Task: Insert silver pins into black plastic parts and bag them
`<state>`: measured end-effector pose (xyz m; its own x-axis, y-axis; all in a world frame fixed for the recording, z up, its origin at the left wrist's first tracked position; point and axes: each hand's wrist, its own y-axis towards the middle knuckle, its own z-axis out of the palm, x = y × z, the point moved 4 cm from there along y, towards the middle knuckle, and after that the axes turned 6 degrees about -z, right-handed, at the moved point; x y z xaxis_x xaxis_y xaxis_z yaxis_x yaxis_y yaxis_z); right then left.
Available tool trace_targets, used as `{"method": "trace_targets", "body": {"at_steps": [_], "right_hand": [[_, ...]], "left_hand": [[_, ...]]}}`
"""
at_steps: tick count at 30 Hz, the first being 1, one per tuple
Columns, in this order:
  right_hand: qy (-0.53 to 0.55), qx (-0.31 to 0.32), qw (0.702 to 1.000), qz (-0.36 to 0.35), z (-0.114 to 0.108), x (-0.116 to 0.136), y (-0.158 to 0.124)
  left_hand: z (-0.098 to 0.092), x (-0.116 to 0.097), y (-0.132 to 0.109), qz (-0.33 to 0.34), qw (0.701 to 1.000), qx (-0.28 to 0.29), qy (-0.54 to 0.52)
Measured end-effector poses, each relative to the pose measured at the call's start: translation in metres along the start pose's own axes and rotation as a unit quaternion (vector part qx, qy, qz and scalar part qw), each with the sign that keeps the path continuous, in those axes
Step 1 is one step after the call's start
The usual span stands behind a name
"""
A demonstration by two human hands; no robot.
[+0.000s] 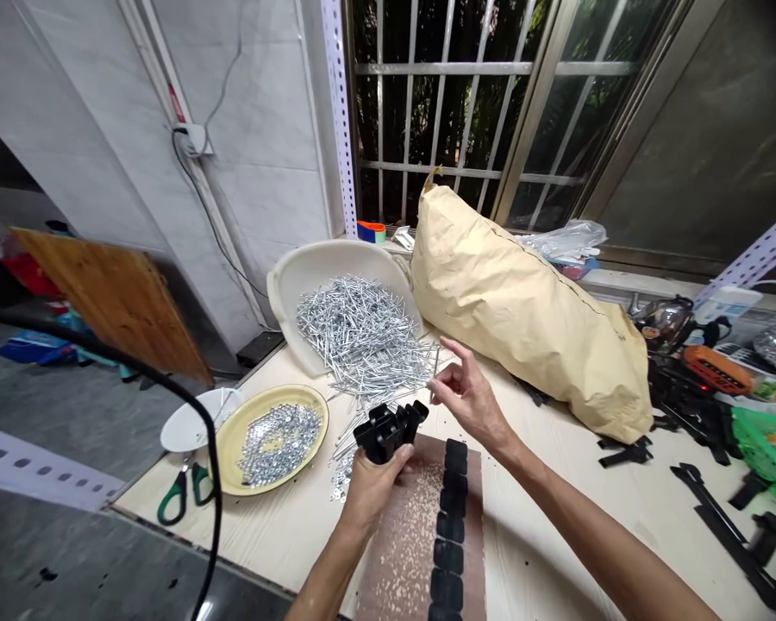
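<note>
My left hand (373,492) is closed around several black plastic pieces (388,429), held upright just above a brown board (404,561). To its right, my right hand (469,392) pinches a long thin metal pin (435,373) between thumb and fingers, pointing upward. A row of black blocks (449,528) runs along the board, below both hands. Beyond them a heap of silver pins (368,336) spills from a tilted white basin (284,293) onto the table. Small washers (278,444) lie in a yellow dish (239,492) left of my left hand.
A big tan paper sack (523,302) lies behind my right hand. Green-handled scissors (173,498) and a white bowl (190,423) are by the left edge. Black plastic parts (711,500) and a green mesh basket (769,457) are at right. A black cable (210,431) crosses the left foreground.
</note>
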<state>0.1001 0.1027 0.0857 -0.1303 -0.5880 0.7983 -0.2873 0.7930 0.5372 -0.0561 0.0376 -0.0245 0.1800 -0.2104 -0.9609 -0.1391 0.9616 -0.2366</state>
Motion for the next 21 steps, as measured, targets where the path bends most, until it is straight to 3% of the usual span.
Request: {"method": "trace_targets", "body": {"at_steps": [7, 14, 21], "right_hand": [[0.008, 0.02, 1.0, -0.002, 0.017, 0.005, -0.016], [0.006, 0.024, 0.999, -0.021, 0.021, 0.002, -0.027], [-0.088, 0.022, 0.991, -0.096, 0.034, 0.004, -0.036]], "left_hand": [[0.001, 0.008, -0.013, -0.005, 1.0, 0.027, -0.008], [-0.012, 0.004, -0.02, 0.055, 0.997, -0.026, 0.039], [-0.018, 0.0, -0.016, 0.063, 0.992, -0.064, 0.087]]}}
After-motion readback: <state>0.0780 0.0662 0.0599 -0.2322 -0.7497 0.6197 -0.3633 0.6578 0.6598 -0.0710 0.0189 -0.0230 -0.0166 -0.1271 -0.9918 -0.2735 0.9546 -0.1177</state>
